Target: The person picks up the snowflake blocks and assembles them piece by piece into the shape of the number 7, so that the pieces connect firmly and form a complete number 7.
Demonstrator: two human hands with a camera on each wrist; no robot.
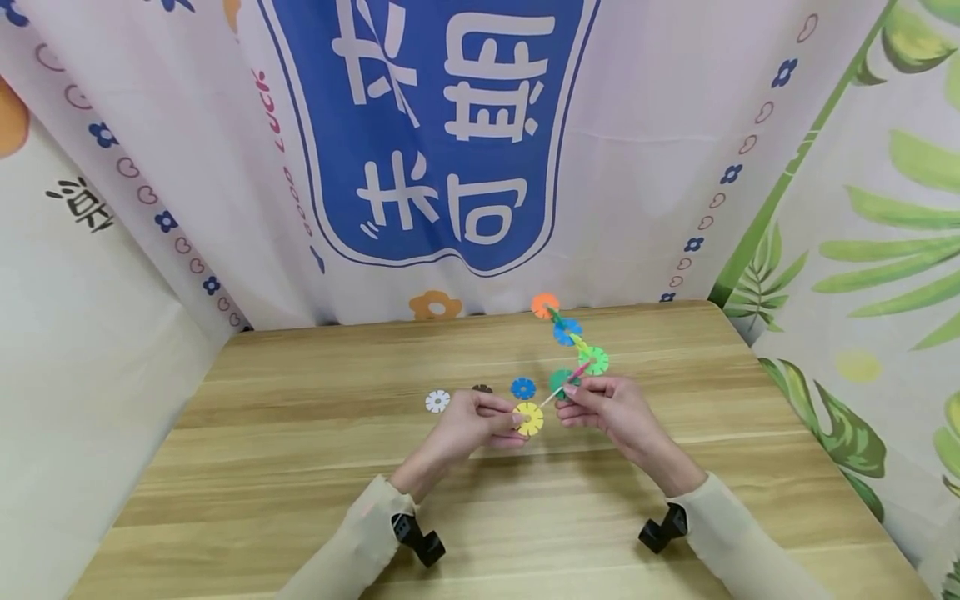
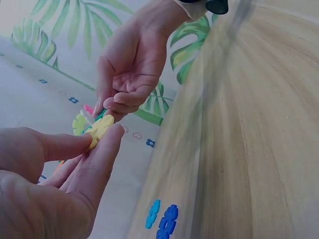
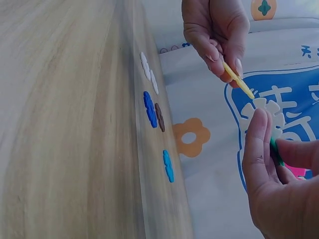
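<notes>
In my left hand [image 1: 483, 419], a yellow notched disc [image 1: 530, 419] is pinched between thumb and fingers. My right hand [image 1: 611, 414] grips a green notched disc [image 1: 562, 383], part of a chain of linked discs. A white disc [image 3: 262, 117], edge-on in the head view, sticks out of the chain toward the yellow one. Their edges meet or nearly meet; I cannot tell if they are slotted together. Up from the right hand run a pink disc [image 1: 579, 372], a light green disc [image 1: 595, 361], a blue disc [image 1: 567, 332] and an orange disc [image 1: 545, 305].
Loose discs lie on the wooden table [image 1: 315, 467] beyond my hands: a white disc [image 1: 438, 401], a brown disc [image 3: 159, 117] partly behind the left hand in the head view, and a blue disc [image 1: 523, 388]. A printed curtain [image 1: 637, 167] hangs at the table's far edge.
</notes>
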